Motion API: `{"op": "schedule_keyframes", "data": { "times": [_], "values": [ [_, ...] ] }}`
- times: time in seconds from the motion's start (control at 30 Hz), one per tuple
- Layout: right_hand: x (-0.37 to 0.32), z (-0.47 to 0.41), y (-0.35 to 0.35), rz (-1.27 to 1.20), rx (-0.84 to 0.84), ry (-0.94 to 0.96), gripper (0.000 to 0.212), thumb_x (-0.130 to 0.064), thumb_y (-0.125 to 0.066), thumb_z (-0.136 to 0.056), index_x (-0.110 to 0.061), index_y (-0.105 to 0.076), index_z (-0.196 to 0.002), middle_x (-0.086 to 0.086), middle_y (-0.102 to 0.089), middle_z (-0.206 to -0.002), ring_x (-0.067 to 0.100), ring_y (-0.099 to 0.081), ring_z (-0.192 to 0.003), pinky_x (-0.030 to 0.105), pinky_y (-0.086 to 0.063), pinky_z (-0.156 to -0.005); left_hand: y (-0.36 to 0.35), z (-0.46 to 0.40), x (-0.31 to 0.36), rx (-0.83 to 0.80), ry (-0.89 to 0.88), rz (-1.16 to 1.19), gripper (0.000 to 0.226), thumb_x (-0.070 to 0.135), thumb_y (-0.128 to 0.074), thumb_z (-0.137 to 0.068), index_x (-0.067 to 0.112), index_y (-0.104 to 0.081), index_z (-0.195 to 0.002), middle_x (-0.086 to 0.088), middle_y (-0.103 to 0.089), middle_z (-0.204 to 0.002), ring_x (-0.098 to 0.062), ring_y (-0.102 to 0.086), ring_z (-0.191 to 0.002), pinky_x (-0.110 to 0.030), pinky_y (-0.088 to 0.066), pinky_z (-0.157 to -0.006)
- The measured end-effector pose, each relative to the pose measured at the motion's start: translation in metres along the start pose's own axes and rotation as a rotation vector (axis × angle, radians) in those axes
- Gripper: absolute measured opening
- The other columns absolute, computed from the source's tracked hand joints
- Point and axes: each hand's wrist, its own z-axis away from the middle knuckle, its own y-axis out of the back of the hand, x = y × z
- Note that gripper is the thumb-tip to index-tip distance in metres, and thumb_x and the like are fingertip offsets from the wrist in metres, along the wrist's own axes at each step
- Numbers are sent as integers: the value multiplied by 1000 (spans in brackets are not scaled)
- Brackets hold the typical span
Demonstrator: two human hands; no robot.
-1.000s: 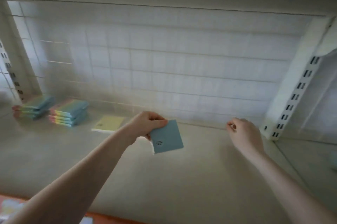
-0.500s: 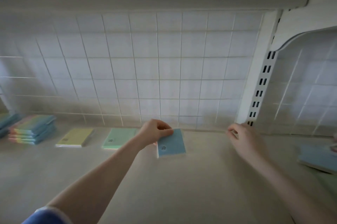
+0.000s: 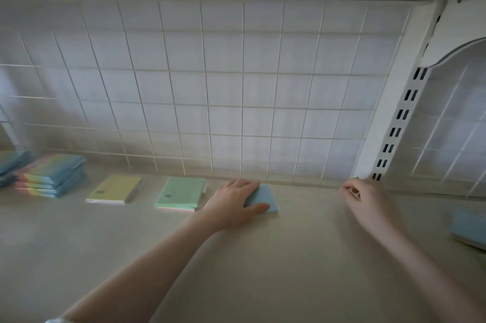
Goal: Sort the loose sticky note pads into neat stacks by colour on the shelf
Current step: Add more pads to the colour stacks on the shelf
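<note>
Your left hand [image 3: 232, 204] lies over the blue pad [image 3: 264, 200], fingers [image 3: 243, 184] across its top and thumb curled along its near edge, gripping a thin square pale-blue pad lying flat on the shelf [image 3: 289, 257] near the tiled back wall [image 3: 223, 86]. Left of the blue pad sit a green pad [image 3: 181, 193], a yellow pad [image 3: 114, 189] and a rainbow-edged stack [image 3: 51, 175], with another stack cut off at the frame's edge. Right of it your right hand [image 3: 368, 204] is curled, pinching something too small to identify, and beyond lies a blurred, cropped blue pad at the edge [image 3: 469, 230].
</note>
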Motion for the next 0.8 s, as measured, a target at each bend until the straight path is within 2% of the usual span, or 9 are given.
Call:
{"op": "schedule_keyframes", "data": {
  "times": [0.1, 0.27, 0.4, 0.53, 0.63, 0.8],
  "values": [
    [4, 2, 0, 16, -13, -30, 13, -22, -56, -91, -14, -66, -91, 6, -61, -91, 26, -57, -86, 33, -45, -71, 3, 3, -4, -43, -6, 17, 70, 59, -48, -89, 25, -28, -148, 8, -29, -152, -14, -24, -139, -32, -21, -113],
    [10, 4, 4, 19, -30, -42, 12, -22, -55, -91, -15, -65, -90, 3, -60, -92, 24, -56, -83, 33, -44, -71, 13, 2, -6, -85, -55, 4, 67, 54, -48, -91, 25, -26, -148, 8, -26, -153, -12, -23, -140, -27, -19, -111],
    [13, 8, 14, 64, -1, -26, 12, -20, -56, -91, -14, -66, -90, 1, -63, -92, 18, -53, -81, 29, -35, -64, 16, 2, -6, -106, -77, -6, 66, 51, -47, -93, 24, -26, -149, 7, -25, -154, -10, -21, -141, -24, -18, -110],
    [17, 13, 23, 119, 25, -47, 16, -24, -56, -91, -14, -68, -96, 3, -67, -95, 24, -59, -87, 31, -41, -69, 17, 4, -3, -85, -96, -27, 63, 51, -45, -94, 24, -27, -148, 7, -26, -154, -9, -19, -142, -24, -19, -109],
    [20, 20, 30, 169, 68, -43, 16, -26, -56, -91, -16, -68, -94, 3, -69, -92, 25, -59, -85, 31, -40, -67, 14, 3, -4, -43, -123, -35, 62, 52, -45, -93, 23, -30, -146, 5, -28, -153, -12, -16, -144, -29, -18, -113],
    [37, 40, 51, 276, 174, -52, 14, -15, -62, -87, -4, -69, -93, 12, -68, -87, 30, -60, -81, 38, -47, -72, 9, 1, 6, 31, -186, -12, 65, 55, -46, -91, 24, -32, -146, 5, -24, -156, -10, -10, -145, -30, -11, -116]
  ]
}}
